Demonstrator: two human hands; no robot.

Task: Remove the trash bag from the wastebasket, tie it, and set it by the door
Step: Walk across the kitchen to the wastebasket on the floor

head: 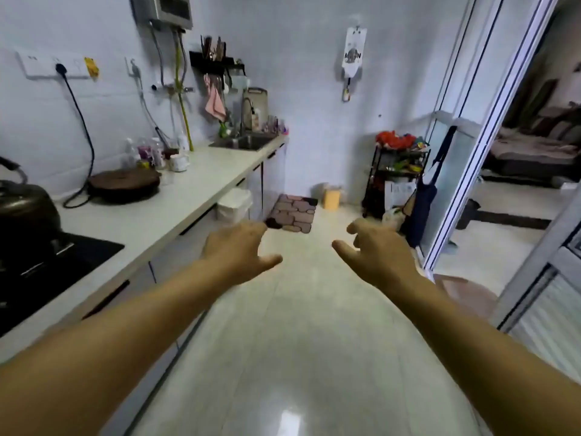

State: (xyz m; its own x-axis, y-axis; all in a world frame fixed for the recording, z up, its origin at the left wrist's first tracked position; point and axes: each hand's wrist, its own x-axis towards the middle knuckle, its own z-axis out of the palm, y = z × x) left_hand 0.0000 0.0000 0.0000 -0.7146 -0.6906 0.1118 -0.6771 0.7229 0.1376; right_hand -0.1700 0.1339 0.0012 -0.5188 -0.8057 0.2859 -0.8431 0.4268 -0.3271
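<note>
White wastebasket (234, 205), upright on the floor (292, 325), tucked partly under the tabletop (195, 184) edge against the cabinets. Lined with a pale, crinkled trash bag (235, 196) folded over the rim, still seated inside, untied. Untouched, well beyond both hands.

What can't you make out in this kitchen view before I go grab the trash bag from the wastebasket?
Head view only:
- White wastebasket: tucked under the counter, top hidden; how full the bag is, unclear.
- Yellow bin by the far wall: too small and blurred to see any liner.
- Shelf rack: contents blurred.
- Left hand and right hand: empty, open; palms face away.
- Stove pot: cut by left edge.
</note>
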